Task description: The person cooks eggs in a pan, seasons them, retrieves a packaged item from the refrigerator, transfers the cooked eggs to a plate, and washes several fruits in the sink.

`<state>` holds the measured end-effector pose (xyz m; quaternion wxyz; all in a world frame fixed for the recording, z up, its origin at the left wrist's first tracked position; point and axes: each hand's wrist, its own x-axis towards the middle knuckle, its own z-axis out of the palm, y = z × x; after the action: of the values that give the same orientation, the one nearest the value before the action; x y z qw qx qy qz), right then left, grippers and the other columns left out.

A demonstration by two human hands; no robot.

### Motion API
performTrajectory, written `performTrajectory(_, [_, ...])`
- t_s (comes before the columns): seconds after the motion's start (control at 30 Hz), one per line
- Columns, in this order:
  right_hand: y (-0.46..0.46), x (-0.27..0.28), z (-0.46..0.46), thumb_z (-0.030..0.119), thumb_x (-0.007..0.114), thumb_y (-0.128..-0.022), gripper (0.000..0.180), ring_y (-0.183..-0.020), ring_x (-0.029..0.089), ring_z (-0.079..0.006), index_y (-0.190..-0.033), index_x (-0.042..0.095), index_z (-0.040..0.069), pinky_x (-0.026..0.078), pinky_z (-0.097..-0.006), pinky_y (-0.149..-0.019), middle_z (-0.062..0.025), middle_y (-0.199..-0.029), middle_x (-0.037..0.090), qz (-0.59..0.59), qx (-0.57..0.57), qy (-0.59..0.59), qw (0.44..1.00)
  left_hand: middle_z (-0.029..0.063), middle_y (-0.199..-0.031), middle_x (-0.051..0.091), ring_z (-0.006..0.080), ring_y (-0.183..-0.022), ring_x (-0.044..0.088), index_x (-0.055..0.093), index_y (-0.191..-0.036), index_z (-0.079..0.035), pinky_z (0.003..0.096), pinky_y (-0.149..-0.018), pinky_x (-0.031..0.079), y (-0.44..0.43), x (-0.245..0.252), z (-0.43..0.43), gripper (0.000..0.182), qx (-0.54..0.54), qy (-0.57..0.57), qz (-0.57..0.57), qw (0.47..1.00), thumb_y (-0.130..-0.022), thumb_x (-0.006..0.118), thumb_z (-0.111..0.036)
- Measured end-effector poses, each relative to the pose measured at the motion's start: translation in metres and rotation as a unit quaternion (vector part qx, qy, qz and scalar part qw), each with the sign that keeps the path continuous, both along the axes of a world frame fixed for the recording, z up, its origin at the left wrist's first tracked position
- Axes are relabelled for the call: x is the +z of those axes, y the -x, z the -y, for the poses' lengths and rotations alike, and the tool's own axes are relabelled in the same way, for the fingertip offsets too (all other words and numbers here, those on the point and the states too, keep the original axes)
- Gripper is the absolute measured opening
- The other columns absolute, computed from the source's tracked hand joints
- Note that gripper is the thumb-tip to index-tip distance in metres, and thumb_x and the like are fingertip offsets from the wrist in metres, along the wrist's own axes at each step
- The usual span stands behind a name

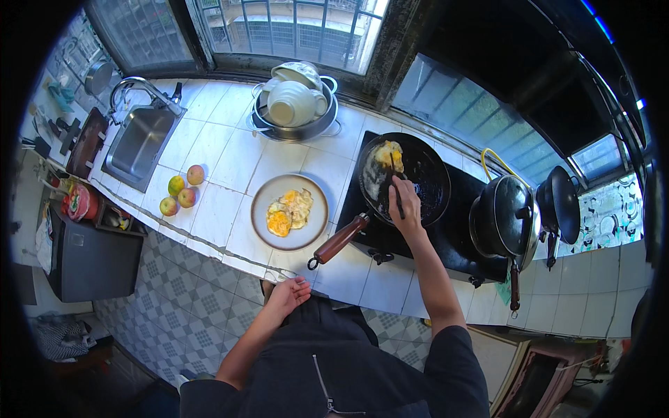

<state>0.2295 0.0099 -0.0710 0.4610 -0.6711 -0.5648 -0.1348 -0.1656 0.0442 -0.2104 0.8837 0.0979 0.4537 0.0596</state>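
Observation:
My right hand holds dark chopsticks over a black frying pan on the stove. Their tips touch a fried egg at the pan's far left side. The pan's brown handle points towards the counter's front edge. My left hand is by that edge with nothing seen in it, its fingers loosely bent. Between the pan and the fruit lies a round plate with fried eggs on it.
A metal pot stacked with white bowls stands near the window. Several fruits lie left of the plate, beside a steel sink. A lidded pan stands on the stove's right, with another dark pan beyond it.

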Motion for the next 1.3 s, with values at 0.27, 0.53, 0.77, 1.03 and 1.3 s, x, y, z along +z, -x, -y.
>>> performTrajectory(0.27, [-0.033,-0.013,-0.002,0.013,0.055,-0.098,0.023,-0.080,0.069,-0.0182,-0.108,0.062,-0.006,0.056,-0.0257,-0.074,-0.0118,-0.092,0.068,-0.387,-0.068,-0.152,0.907,0.0137,-0.105,0.062,0.0267,-0.089,0.063,0.050,-0.118,-0.003,0.0431,-0.086,0.053,0.011,-0.002,0.007,0.041,0.021,-0.010,-0.036,0.999,-0.077,0.051,-0.002])
performTrajectory(0.53, [-0.052,0.028,0.100,0.022,0.051,-0.101,0.032,-0.081,0.072,-0.0266,-0.103,0.062,-0.008,0.060,-0.0274,-0.072,-0.0181,-0.093,0.070,-0.557,-0.143,-0.257,0.776,0.0131,-0.103,0.064,0.0269,-0.089,0.063,0.052,-0.114,-0.004,0.0435,-0.086,0.053,0.023,-0.007,0.010,0.038,0.024,-0.008,-0.026,0.999,-0.076,0.052,-0.002])
performTrajectory(0.77, [-0.033,0.031,0.158,0.021,0.051,-0.101,0.030,-0.078,0.073,-0.0254,-0.102,0.063,-0.007,0.060,-0.0244,-0.068,-0.0176,-0.090,0.069,-0.542,-0.208,-0.211,0.786,0.0129,-0.104,0.063,0.0265,-0.091,0.063,0.053,-0.112,-0.005,0.0430,-0.087,0.052,0.017,-0.001,0.015,0.035,0.001,-0.010,-0.031,0.999,-0.077,0.051,-0.003])
performTrajectory(1.03, [-0.026,0.037,0.168,0.021,0.051,-0.101,0.030,-0.078,0.072,-0.0255,-0.104,0.063,-0.007,0.060,-0.0251,-0.070,-0.0161,-0.093,0.069,-0.520,-0.211,-0.222,0.798,0.0133,-0.105,0.063,0.0263,-0.091,0.062,0.052,-0.115,-0.004,0.0424,-0.087,0.052,0.010,0.004,0.011,0.037,-0.007,-0.018,-0.009,1.000,-0.078,0.052,-0.003])
performTrajectory(1.3, [0.012,0.086,0.123,0.025,0.049,-0.102,0.036,-0.085,0.072,-0.0252,-0.111,0.063,-0.008,0.060,-0.0264,-0.074,-0.0176,-0.097,0.070,-0.512,-0.100,-0.163,0.837,0.0129,-0.102,0.065,0.0255,-0.090,0.064,0.054,-0.109,-0.005,0.0432,-0.088,0.052,0.021,0.002,0.028,0.029,0.012,0.001,-0.010,1.000,-0.080,0.052,-0.003])
